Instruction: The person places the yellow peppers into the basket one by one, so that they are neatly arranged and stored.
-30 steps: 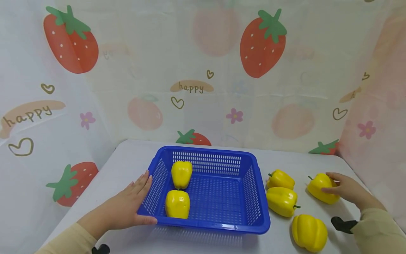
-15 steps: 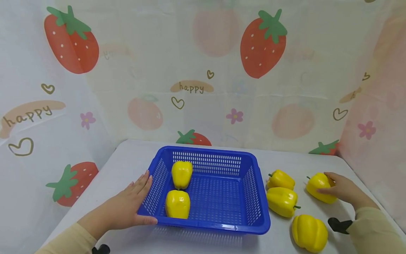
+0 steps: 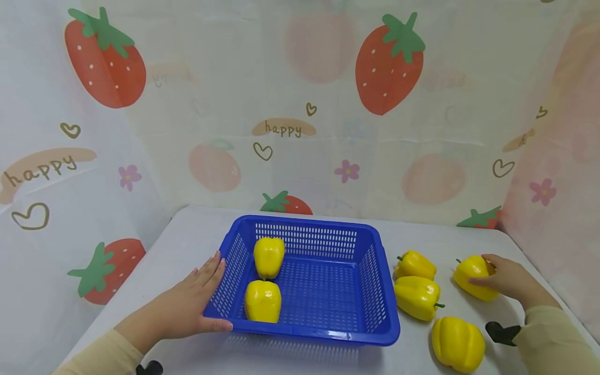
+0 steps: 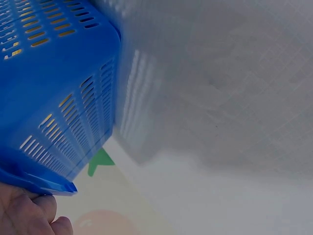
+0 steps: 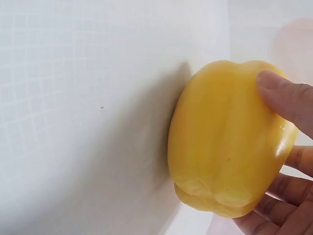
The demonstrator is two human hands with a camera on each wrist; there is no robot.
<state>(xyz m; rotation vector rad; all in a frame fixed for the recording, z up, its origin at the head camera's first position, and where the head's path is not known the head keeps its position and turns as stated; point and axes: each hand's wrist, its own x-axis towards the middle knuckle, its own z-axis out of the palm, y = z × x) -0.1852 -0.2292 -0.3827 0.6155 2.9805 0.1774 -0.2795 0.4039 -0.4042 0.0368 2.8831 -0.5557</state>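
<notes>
In the head view, my left hand (image 3: 180,307) lies against the near left corner of a blue plastic basket (image 3: 319,332), fingers extended along its left rim and thumb on the front rim. Two yellow bell peppers (image 3: 269,258) sit inside, at the basket's left side. To the right of the basket, my right hand (image 3: 513,281) holds another yellow bell pepper (image 3: 472,278) on the table. The right wrist view shows this pepper (image 5: 227,142) with the thumb on one side and the fingers around the other. In the left wrist view, fingertips (image 4: 46,208) touch the basket's rim.
Three more yellow peppers lie on the white table: a far one (image 3: 415,265), a middle one (image 3: 417,298) close to the basket's right wall, and a near one (image 3: 458,344) at the front right. A strawberry-print cloth (image 3: 328,130) stands behind the table.
Over the last second my right hand and its pepper have shifted slightly left, then stayed nearly still. My left hand, the basket and the other peppers hold their places.
</notes>
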